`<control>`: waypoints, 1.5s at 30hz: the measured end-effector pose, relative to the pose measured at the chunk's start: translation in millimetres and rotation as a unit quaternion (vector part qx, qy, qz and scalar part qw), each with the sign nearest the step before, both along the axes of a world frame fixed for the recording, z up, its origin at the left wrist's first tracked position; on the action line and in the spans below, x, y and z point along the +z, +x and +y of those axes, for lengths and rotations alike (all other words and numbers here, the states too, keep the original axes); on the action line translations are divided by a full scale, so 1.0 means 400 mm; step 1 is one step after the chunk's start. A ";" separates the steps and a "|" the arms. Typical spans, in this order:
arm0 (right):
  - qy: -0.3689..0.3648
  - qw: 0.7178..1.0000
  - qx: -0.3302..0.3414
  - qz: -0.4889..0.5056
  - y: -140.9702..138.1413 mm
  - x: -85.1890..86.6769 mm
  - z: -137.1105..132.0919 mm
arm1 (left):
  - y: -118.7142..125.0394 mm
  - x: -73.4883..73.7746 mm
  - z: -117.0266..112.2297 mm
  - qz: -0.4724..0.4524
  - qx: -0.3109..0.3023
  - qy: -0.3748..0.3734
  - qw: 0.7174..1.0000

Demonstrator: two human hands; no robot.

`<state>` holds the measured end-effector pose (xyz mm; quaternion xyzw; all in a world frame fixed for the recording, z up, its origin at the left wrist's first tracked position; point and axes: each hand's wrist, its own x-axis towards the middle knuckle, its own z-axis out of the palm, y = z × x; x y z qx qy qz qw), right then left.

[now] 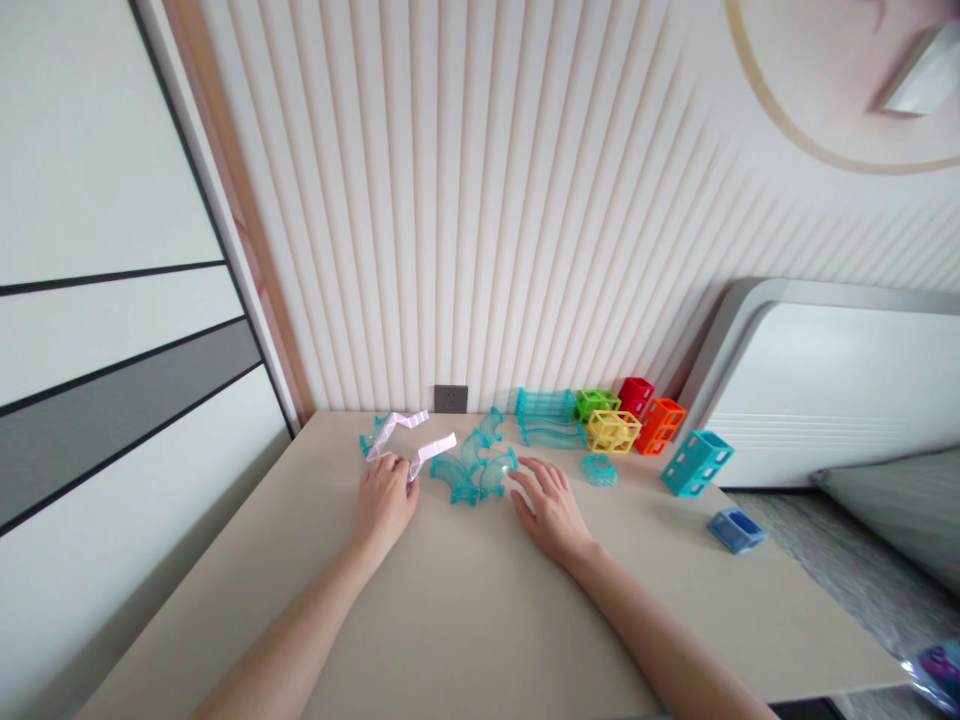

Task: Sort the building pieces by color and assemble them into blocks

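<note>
My left hand [385,498] rests on the beige table [465,610] with its fingers curled on the near end of a pale lilac zigzag track piece [420,447]. My right hand [549,503] lies flat on the table, fingers spread and holding nothing, just right of a cluster of clear teal curved track pieces [472,470]. A small round teal piece [599,469] sits just right of my right hand's fingertips.
Straight teal track sections [546,417] lie by the ribbed wall. Green [596,402], yellow [613,430], red [636,396], orange [661,425] and teal [697,462] lattice blocks stand at the back right; a small blue block [736,529] nears the table's right edge. A grey wall socket [451,399] sits behind.
</note>
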<state>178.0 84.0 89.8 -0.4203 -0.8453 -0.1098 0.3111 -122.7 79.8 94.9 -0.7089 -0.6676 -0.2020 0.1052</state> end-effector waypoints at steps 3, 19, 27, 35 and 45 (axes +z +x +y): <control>-0.005 0.998 0.060 -0.017 -0.072 0.005 -0.004 | 0.000 0.002 -0.001 -0.003 0.017 -0.002 1.000; -0.081 0.993 0.080 -0.024 -0.170 0.000 0.001 | -0.015 0.022 0.006 -0.062 -0.038 0.095 0.993; -0.116 0.981 0.150 -0.044 -0.136 0.031 0.000 | 0.063 0.016 -0.036 -0.086 -0.224 0.042 0.970; -0.132 0.976 0.167 -0.055 -0.099 0.039 0.015 | 0.053 -0.033 -0.016 -0.120 -0.208 0.023 0.971; -0.162 0.976 0.139 -0.049 -0.079 0.047 0.009 | 0.045 -0.040 -0.013 -0.172 -0.212 -0.022 0.962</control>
